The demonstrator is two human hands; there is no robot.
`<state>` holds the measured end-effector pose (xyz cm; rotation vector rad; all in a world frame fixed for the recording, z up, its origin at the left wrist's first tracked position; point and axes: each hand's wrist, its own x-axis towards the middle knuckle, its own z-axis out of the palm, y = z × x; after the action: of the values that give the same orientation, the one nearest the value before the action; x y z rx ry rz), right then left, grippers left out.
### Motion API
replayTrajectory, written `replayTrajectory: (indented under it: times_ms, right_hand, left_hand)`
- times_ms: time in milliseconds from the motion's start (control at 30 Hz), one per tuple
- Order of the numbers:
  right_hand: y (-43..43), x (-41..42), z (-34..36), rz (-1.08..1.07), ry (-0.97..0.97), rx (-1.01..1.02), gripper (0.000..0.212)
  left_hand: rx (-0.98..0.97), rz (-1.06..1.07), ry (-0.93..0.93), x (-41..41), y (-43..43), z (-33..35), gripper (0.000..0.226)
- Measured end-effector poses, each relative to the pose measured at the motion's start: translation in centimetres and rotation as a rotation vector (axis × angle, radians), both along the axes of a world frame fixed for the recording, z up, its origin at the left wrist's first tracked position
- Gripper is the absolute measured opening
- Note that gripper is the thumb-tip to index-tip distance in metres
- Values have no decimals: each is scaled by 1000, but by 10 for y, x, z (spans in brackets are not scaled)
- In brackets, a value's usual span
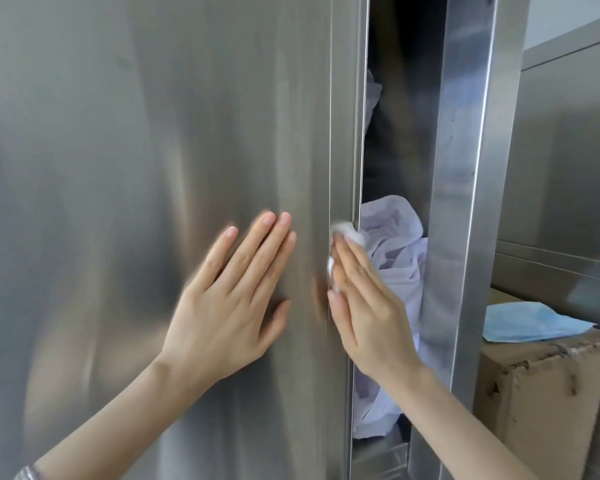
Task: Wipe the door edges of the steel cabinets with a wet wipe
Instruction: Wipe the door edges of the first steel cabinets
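Both flat; left hand (229, 306) on door (136, 133); right hand (364, 306) presses wet wipe (351, 233) against door edge (347, 116).

2 hands: left hand (229, 306), right hand (364, 306). 1 wipe (347, 232). 2 steel doors: left door (153, 168), right door (465, 168). White cloth (392, 237): 1 big bundle, plus 1 smaller bit higher up; can't tell if separate pcs. 1 box (541, 393). 1 blue sheet (527, 322). 1 bracelet (28, 474).
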<state>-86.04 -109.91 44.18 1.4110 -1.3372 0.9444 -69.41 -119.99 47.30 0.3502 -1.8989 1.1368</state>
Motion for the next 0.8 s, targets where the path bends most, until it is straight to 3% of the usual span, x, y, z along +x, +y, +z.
replayTrajectory:
  times_ms: [167,333,533,800]
  right_hand:
    - [-6,5,-7,32,-85,-69,42]
    - [0,11,-63,-30,-57,36,42]
    - [-3,-1,-21,8,-36,-27,43]
    - [12,12,-121,-41,-49,126,36]
  left_hand:
    - [-5,-30,16,-1,-1,-1,70]
    - [1,-26,3,-1,-1,0,71]
    - [-7,-40,0,-2,-2,0,73]
    - [0,-16,-8,-1,-1,0,72]
